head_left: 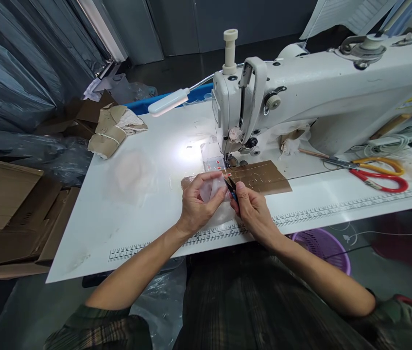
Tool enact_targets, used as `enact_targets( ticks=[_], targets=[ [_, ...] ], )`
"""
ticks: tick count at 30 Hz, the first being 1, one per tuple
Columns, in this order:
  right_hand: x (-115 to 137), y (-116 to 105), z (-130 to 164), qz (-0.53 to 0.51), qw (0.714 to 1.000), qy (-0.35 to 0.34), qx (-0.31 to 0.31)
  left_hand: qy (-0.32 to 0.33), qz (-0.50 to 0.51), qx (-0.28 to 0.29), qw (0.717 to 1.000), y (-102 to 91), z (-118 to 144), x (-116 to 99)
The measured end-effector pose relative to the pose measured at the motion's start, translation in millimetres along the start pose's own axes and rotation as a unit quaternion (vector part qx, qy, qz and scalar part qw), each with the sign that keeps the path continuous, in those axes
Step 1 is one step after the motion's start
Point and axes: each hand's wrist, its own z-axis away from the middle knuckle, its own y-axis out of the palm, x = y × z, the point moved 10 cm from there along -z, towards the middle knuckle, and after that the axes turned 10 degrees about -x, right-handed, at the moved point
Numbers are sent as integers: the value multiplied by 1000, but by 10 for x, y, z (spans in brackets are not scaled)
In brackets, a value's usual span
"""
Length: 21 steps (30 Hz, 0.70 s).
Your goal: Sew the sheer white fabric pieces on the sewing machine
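Note:
My left hand point(199, 200) is closed on a piece of thin white sheer fabric point(209, 188), pinched between thumb and fingers. In my right hand point(252, 206) is a pair of small dark thread snips point(232, 188), their blades apart and pointing at the fabric's edge. Both hands work close together just in front of the needle area of a white sewing machine point(233, 112). Brown tape point(264, 177) covers part of the machine bed under and beside the hands. Small red marks show near the presser foot. My fingers hide part of the fabric.
A lit lamp point(169, 102) shines on the white table point(118, 204). Scissors with orange and red handles point(381, 177) lie at the right. A wrapped bundle point(113, 129) rests at the back left. Cardboard boxes point(5, 204) stand left, and a purple basket point(322, 245) sits below the front edge.

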Motion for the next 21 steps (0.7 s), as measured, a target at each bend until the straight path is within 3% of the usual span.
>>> enact_targets(
  ticks=[12,17,19,21],
  targets=[
    [-98,1,-33,-20,1000,-14,-13,-3,4,20,1000,32,5,22],
    [-197,19,-22,-31,999,35,2,14,-33,21,999,34,-13,8],
    [-220,-15,-18,-18,998,58,22,-1,-36,22,999,28,-37,57],
    [-166,-135,-56,45,998,33,38,-34,-26,18,999,-2,-75,136]
  ],
)
